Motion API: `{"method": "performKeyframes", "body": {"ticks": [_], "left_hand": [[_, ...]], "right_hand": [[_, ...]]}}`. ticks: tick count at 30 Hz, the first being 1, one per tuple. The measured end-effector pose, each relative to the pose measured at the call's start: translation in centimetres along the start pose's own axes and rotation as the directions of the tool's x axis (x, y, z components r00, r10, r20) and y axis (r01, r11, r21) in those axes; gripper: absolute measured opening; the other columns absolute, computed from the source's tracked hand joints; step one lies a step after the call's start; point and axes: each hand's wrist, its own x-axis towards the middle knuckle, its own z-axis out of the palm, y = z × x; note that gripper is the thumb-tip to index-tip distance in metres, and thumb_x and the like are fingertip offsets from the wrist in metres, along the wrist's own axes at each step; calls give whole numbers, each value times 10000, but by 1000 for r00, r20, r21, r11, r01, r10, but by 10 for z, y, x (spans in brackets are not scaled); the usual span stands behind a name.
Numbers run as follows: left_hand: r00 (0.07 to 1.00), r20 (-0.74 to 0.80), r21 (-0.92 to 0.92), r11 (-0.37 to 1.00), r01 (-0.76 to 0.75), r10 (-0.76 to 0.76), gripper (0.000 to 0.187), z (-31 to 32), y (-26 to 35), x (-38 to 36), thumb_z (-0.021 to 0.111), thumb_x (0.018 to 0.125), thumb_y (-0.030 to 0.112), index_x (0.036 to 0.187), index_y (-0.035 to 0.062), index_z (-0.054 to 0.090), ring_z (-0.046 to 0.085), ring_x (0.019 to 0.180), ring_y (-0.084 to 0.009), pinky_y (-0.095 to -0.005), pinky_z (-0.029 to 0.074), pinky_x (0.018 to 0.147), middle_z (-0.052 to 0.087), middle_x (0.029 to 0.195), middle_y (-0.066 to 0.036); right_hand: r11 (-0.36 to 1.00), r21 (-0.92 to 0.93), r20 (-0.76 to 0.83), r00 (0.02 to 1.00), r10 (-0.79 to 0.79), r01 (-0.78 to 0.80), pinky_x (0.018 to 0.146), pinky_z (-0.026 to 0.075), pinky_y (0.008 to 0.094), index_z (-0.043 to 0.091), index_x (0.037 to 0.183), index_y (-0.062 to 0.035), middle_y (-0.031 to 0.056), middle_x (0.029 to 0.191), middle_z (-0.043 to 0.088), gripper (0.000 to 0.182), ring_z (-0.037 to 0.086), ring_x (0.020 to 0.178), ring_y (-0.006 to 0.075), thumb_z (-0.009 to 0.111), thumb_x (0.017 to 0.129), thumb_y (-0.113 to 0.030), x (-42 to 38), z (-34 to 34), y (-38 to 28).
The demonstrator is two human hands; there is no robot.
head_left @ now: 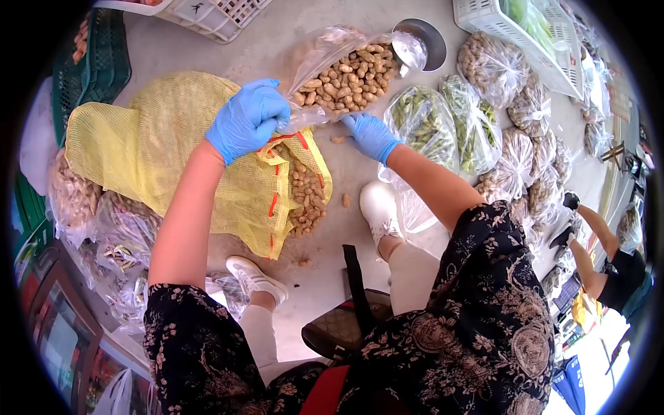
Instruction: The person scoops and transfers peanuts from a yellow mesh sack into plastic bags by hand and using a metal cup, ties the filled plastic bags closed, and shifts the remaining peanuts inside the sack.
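A clear plastic bag (304,59) of unshelled peanuts (356,76) lies on the floor in front of me. My left hand (249,119), in a blue glove, is closed on the near left edge of the bag's mouth. On the near right edge, my right hand (372,137), also gloved in blue, pinches the plastic between thumb and fingers. Under my left forearm lies a big yellow mesh sack (176,131) with red stitching. Its open mouth faces right and shows more peanuts (306,200). A steel bowl (434,45) touches the bag's far right side.
Bags of green pods (423,124) and filled bags (492,66) crowd the right side. A white crate (564,59) stands behind them; a green crate (90,69) is far left. Another person (612,270) with dark gloves works at far right. My shoes (379,211) straddle loose peanuts.
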Motion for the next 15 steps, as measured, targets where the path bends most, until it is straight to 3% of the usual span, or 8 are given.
{"method": "performKeyframes", "body": {"ticks": [2, 5, 8, 9, 12, 15], "left_hand": [[995, 92, 16, 999, 30, -32, 77, -9, 10, -2, 511, 630, 47, 681, 87, 552, 546, 717, -267, -394, 421, 889, 559, 701, -102], [975, 179, 253, 964, 80, -128, 134, -10, 24, -5, 505, 651, 24, 730, 119, 558, 537, 695, -233, -385, 399, 909, 514, 632, -50], [972, 183, 375, 925, 69, -146, 113, -3, 19, -8, 555, 694, 66, 779, 136, 583, 549, 721, -226, -387, 381, 910, 540, 646, -57], [966, 197, 403, 912, 78, -170, 101, -2, 17, -10, 579, 700, 96, 792, 138, 590, 552, 732, -226, -386, 373, 916, 547, 654, -58], [947, 239, 439, 894, 92, -214, 122, -2, 15, -13, 637, 711, 173, 825, 142, 604, 560, 766, -225, -388, 349, 938, 565, 677, -60], [948, 219, 417, 901, 124, -232, 161, 5, 19, -11, 662, 710, 214, 843, 139, 608, 562, 796, -223, -400, 332, 957, 572, 689, -58]], "right_hand": [[993, -103, 123, 990, 73, -61, 610, 499, 401, 574, 924, -55, 184, 862, 602, 166, 619, 757, 311, 512, 771, -71, 5, -8, -11], [987, -87, 309, 945, -102, 135, 592, 501, 395, 585, 904, -44, 168, 844, 620, 159, 623, 702, 317, 522, 768, -98, 12, -3, -14], [970, -155, 434, 895, -102, 186, 590, 499, 394, 593, 879, -32, 157, 809, 624, 148, 623, 706, 314, 539, 778, -126, 8, 3, -17], [967, -205, 543, 839, -19, 155, 589, 500, 387, 584, 898, -29, 145, 795, 623, 170, 621, 693, 310, 563, 773, -143, 2, 3, -19], [999, -52, 152, 988, 7, 1, 586, 502, 382, 572, 905, -29, 126, 760, 621, 180, 618, 675, 309, 573, 767, -146, -20, 1, -25], [996, -66, 275, 959, 69, -52, 586, 503, 383, 563, 917, -50, 112, 747, 619, 190, 614, 667, 309, 574, 759, -154, -15, 10, -38]]}}
